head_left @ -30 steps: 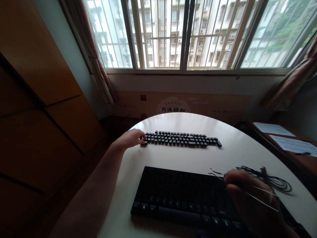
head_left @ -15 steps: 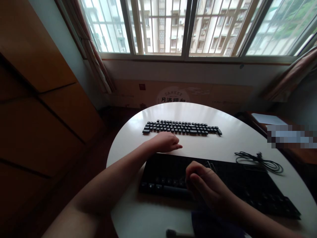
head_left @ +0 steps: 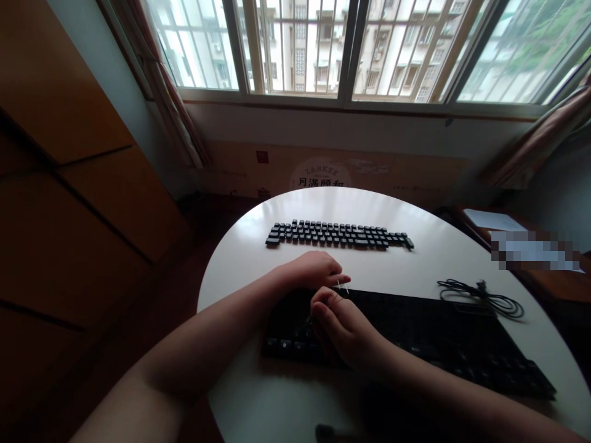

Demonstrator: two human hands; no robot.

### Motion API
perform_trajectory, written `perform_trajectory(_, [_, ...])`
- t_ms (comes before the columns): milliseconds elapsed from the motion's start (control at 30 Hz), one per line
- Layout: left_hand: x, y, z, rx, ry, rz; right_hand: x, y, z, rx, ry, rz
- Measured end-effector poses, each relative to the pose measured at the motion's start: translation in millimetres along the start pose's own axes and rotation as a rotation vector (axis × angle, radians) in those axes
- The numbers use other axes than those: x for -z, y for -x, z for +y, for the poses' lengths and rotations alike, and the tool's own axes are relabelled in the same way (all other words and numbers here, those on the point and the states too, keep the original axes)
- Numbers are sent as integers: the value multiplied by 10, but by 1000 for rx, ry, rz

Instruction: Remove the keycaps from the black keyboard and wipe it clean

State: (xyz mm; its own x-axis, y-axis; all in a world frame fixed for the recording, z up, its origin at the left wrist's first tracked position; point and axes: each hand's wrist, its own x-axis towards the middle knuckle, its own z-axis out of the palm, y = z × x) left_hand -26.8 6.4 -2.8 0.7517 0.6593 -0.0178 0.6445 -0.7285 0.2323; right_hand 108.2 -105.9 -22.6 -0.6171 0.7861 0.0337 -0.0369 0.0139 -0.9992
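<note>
1. Head view, right hand: The right hand (head_left: 339, 323) was closed, its fingers curled in a pinch. Thin pale wires (head_left: 346, 288) projected beyond the far side of the fist, and the grip was judged to be on these. The rest of what it held was hidden by the fingers.
2. Head view, left hand: The left hand (head_left: 318, 269) was turned palm down with the fingers bent and one digit extended toward the wires. Whether it held anything could not be determined. The wire ends stood just beside that digit; contact could not be confirmed.
3. Head view, keyboard: The black keyboard (head_left: 415, 320) lay on the white table (head_left: 401, 267), directly below the right hand, which hid part of its left half. The left hand was at its far edge. Keys were visible along the near left edge; much of the surface was too dark to read.
4. Head view, keycaps: Loose black keycaps (head_left: 339, 235) lay in close rows beyond both hands, nearest the left and apart from it.
5. Head view, surroundings: A coiled cable (head_left: 484, 298) lay at the keyboard's far right corner.
</note>
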Motion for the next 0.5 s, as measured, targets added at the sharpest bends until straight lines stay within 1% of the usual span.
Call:
perform_trajectory(133, [-14, -10, -10, 14, -5, -2, 15, 3, 7, -24, 11, -28])
perform_trajectory(200, [-31, -13, -23, 20, -4, 13, 19, 8, -20, -25, 70, -37])
perform_trajectory(267, [-48, -11, -35, 23, 0, 32, 18, 19, -70, -4, 218, -49])
perform_trajectory(367, [-61, -5, -43, 24, 5, 47, 4, 41, -147, 79, 469, -58])
perform_trajectory(433, [-63, -3, -41, 26, 8, 52, -13, 51, -170, 140, 576, -53])
perform_trajectory(500, [-64, -3, -39, 27, 9, 60, -33, 54, -165, 172, 635, -50])
